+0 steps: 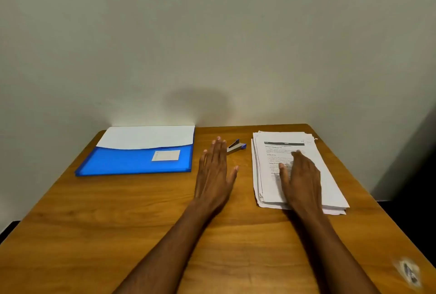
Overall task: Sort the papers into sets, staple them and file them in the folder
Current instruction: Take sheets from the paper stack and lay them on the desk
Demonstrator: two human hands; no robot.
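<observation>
A stack of printed white papers (325, 175) lies on the right side of the wooden table (118, 211). My right hand (300, 178) rests flat on top of the stack with its fingers straight. A blue plastic folder (132, 161) with a white label and a white sheet inside lies at the back left. Between folder and papers sits a small grey and blue stapler (236, 147). My left hand (215, 171) is stretched out flat over the table, its fingertips just left of the stapler, holding nothing.
The table stands against a plain pale wall (212, 45). A small crumpled scrap (409, 271) lies near the table's front right edge. Bare wood shows in front of the folder and between my forearms.
</observation>
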